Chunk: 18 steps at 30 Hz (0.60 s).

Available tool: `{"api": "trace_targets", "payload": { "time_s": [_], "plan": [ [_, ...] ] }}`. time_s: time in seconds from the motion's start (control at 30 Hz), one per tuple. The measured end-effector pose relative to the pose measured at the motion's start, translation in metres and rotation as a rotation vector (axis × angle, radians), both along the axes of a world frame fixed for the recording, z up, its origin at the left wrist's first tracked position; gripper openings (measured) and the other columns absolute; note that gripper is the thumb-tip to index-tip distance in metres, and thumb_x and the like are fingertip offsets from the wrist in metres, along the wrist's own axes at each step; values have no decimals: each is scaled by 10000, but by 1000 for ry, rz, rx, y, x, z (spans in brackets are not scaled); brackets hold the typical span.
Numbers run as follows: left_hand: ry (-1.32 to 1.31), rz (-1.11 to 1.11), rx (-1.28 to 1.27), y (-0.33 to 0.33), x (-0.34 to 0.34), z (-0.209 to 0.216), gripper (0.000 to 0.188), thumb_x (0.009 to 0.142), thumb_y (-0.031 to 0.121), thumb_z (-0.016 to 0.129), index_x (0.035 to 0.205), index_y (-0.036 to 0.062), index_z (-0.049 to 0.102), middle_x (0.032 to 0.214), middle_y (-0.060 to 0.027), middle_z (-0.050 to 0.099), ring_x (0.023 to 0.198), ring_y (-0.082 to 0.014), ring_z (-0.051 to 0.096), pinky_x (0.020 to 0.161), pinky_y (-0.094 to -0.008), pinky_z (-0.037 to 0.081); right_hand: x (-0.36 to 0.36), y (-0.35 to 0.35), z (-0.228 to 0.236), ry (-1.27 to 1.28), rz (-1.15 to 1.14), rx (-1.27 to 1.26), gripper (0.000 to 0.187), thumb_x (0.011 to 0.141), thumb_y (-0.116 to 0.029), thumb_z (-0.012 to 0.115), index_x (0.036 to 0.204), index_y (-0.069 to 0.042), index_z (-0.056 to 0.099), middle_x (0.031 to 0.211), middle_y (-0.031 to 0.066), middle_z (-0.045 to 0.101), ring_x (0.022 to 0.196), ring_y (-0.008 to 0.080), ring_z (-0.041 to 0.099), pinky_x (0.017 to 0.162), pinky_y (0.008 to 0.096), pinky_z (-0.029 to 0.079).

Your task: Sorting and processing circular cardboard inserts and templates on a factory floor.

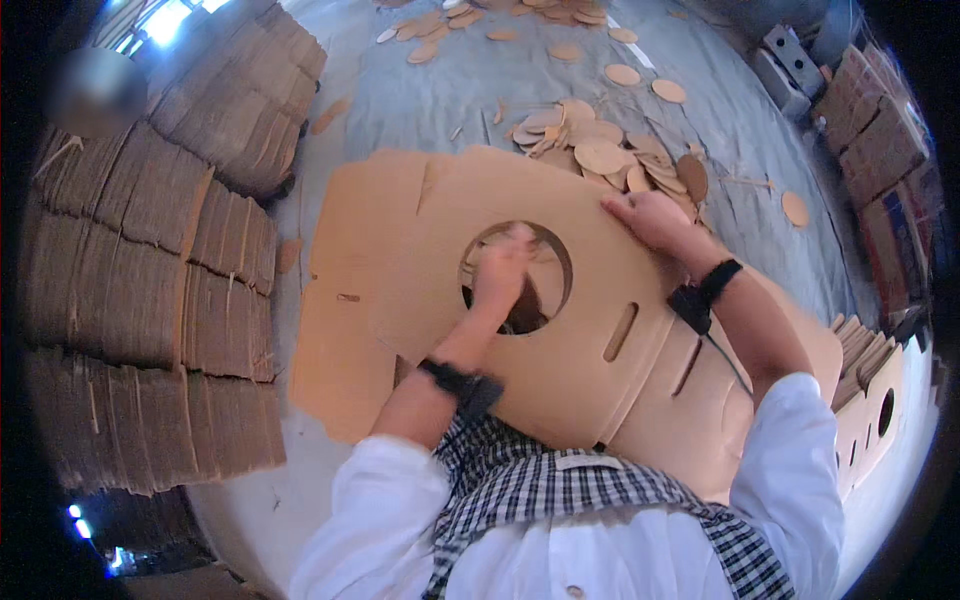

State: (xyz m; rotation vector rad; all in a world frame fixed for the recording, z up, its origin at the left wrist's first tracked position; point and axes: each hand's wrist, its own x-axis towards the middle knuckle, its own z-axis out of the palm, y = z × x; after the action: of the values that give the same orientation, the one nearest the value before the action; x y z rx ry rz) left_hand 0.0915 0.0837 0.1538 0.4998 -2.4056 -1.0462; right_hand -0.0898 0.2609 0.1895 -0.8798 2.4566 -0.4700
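Observation:
A large flat cardboard box blank [400, 230] lies tilted in front of me, with a round hole, narrow slots and creased panels. My left hand [500, 275] reaches into the round hole, its fingers smeared by motion. Inside the hole, brown cardboard and a dark gap show beyond the hand. My right hand [655, 218] grips the far right edge of the blank, thumb on top and the other fingers partly hidden. Just past that edge lies a heap of cut-out cardboard discs [603, 155].
Tall stacks of flat cardboard [225, 330] stand along the left. More loose discs [622, 75] are scattered over the grey floor sheet [400, 100] ahead. Other cut blanks [870, 400] lean at the right. Brown cartons [880, 150] stand at the far right.

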Motion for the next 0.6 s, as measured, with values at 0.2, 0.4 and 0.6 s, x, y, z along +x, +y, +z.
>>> {"api": "trace_targets", "payload": {
  "time_s": [0.2,0.4,0.6],
  "plan": [
    [77,-84,549,25,-34,129,566,929,464,396,558,41,445,490,1,385,500,-99,407,474,-293,317,-23,24,-18,25,-35,105,790,824,-676,330,981,45,612,1011,228,609,956,372,576,831,430,441],
    [-268,-110,367,21,-45,33,563,919,469,393,559,45,479,491,-12,393,489,-96,393,491,-272,317,-34,68,-4,12,-47,61,772,765,-683,453,1016,33,595,992,215,620,943,344,589,806,406,452],
    [-654,-105,128,30,-56,-62,674,904,556,296,1094,-25,579,856,-183,622,792,-272,597,760,-368,432,-63,250,-4,-69,-40,250,767,764,-676,466,1056,23,592,987,215,623,959,325,581,830,393,432]
  ]
}}
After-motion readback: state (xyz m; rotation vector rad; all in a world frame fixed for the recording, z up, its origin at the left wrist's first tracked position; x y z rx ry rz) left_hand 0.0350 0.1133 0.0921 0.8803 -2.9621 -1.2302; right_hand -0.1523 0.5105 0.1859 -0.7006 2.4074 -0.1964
